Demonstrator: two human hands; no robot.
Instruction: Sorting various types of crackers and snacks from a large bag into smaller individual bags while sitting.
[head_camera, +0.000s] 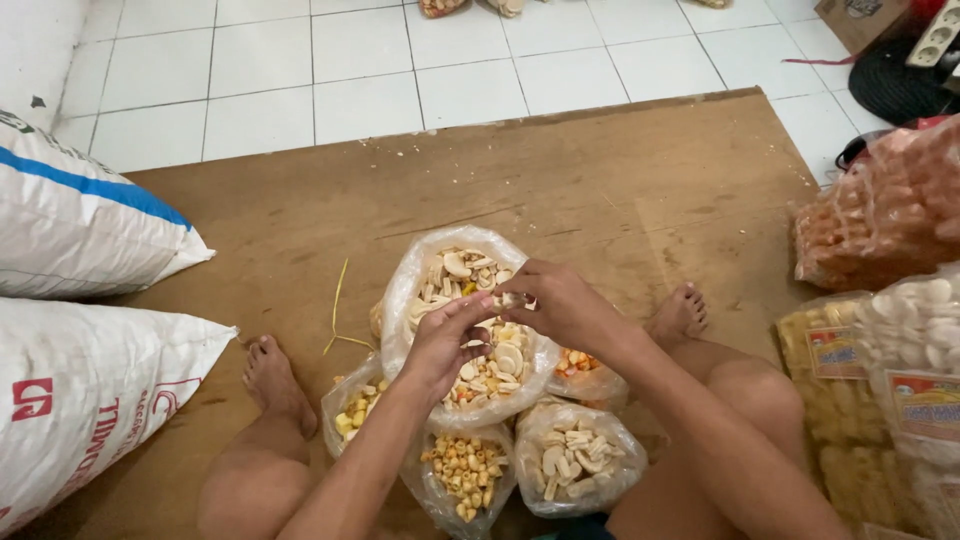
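- I sit on a brown board (560, 190) that lies on the white tile floor (400, 70).
- My bare feet rest on the board, one on each side of my snack bags.
- My left hand (445, 340) and my right hand (560, 300) meet over the big clear bag of mixed crackers (450, 275).
- The big bag sits in the middle, between my legs, on top of the smaller bags.
- My left hand is curled, and its fingers pinch the plastic at the top of the big bag.
- My right hand is curled too, and its fingertips hold the same bit of plastic right beside my left fingers.
- The two hands touch each other at the fingertips.
- The big bag is full of white, tan and orange cracker pieces.
- A small bag of yellow puffs (465, 470) lies just under my left arm.
- A small bag of white curved crackers (580, 455) lies beside it, near my right knee.
- Another small bag with yellow bits (355, 405) peeks out by my left wrist.
- Two big white sacks (80, 300) lie on my left side.
- Packs of orange, yellow and white crackers (880, 300) are stacked on my right side.
- A thin yellow string (338, 310) lies on the board near my left foot.
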